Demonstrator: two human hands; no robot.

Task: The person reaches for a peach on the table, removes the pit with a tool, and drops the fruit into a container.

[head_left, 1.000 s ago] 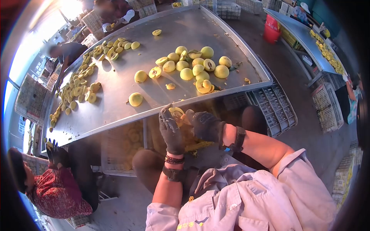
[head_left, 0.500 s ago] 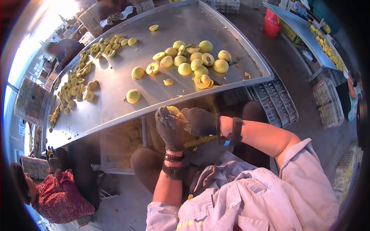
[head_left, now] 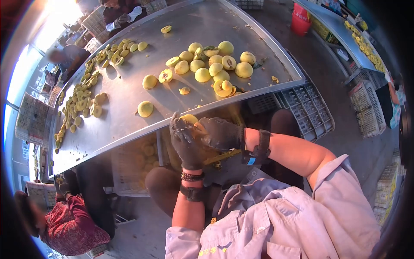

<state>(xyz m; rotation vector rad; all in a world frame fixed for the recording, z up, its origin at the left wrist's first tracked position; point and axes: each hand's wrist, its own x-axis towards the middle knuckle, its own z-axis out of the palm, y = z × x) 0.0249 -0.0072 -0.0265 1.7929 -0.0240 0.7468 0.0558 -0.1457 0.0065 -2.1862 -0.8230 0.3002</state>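
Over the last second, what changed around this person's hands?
The yellow fruit seems to have turned between the gloved left hand and right hand: its hollow cut face showed before, a smooth side now. Both hands still grip it below the table edge. The fruit pile on the table lies as before.

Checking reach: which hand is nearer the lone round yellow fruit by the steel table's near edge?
Left. The gloved left hand sits just below-right of the lone round yellow fruit; the gloved right hand lies farther right, past the left.
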